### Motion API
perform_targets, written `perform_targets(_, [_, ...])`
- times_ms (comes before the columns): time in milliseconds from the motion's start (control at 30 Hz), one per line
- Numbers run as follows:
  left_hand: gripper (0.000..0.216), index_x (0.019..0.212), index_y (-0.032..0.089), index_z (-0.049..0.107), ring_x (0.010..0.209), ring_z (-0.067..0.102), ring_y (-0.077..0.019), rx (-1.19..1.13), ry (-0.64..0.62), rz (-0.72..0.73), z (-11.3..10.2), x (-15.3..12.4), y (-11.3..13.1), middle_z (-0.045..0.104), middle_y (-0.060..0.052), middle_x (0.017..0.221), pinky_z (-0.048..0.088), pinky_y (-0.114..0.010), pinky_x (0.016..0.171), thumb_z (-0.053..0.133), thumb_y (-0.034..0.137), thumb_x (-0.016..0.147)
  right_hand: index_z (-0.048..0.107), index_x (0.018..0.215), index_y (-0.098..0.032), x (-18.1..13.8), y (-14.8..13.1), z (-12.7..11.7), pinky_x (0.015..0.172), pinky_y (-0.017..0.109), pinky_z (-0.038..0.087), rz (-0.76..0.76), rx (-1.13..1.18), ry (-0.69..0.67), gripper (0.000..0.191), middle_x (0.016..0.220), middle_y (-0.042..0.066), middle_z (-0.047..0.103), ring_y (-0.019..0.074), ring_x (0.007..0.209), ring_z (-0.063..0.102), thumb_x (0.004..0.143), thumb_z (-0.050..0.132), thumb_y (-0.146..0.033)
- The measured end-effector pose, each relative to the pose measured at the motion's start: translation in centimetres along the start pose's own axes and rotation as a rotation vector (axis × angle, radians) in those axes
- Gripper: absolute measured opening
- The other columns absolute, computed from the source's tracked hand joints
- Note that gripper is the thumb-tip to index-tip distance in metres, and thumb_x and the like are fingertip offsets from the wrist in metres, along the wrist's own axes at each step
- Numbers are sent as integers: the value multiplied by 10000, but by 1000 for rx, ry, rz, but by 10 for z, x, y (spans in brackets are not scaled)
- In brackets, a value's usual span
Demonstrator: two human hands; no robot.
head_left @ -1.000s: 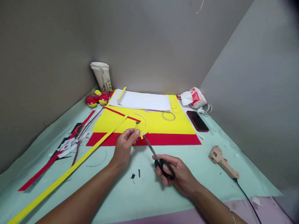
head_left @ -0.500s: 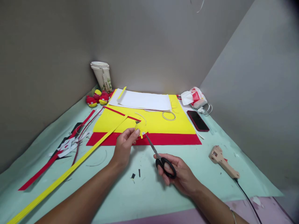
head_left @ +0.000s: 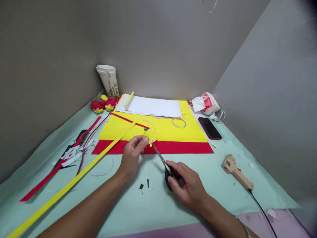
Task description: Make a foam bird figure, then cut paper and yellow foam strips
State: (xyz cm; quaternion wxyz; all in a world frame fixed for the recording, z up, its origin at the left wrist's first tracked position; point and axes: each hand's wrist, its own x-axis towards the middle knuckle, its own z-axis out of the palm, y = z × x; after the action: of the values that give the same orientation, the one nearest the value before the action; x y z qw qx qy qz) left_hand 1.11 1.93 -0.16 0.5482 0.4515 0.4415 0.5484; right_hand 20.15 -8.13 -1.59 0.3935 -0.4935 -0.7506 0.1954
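Observation:
My left hand (head_left: 132, 154) pinches a small rolled yellow paper piece (head_left: 147, 134) with a short yellow tail, held just above the near edge of the red sheet (head_left: 188, 147). My right hand (head_left: 187, 185) grips the black handles of a pair of scissors (head_left: 163, 162). The blades point up and left, and their tips meet the yellow piece at its lower edge. A large yellow sheet (head_left: 170, 130) lies on the red one right behind the piece.
A long yellow strip (head_left: 71, 181) runs diagonally to the near left, beside red, white and black scraps (head_left: 69, 155). A glue gun (head_left: 236, 172) with its cord lies at right, a phone (head_left: 209, 128) and tissue pack (head_left: 205, 103) behind it. White paper (head_left: 151, 107), a cup (head_left: 108, 79) and red-yellow pieces (head_left: 102, 105) sit at the back.
My right hand has rolled palm-down over the scissor handles, hiding most of them, and shifted slightly. My left hand and the yellow piece have hardly moved.

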Motion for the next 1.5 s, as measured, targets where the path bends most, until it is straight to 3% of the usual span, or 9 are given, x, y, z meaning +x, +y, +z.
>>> perform_targets(400, [275,832,185,614,650,427,-111,-12,-2,-4,1,0,-2,506,36,699,346,-241,636,704,442,794,530,1306,-94,0,4,3,564,273,477,-210,-439,105,410,857,81,672,181,663,620,909,520,-196])
perform_targets(1500, [284,816,181,621,643,431,-117,-15,9,-5,0,0,-2,512,32,697,342,-244,630,710,448,779,530,1297,-97,1,7,1,564,279,461,-288,-585,143,372,836,77,694,185,672,628,942,488,-199])
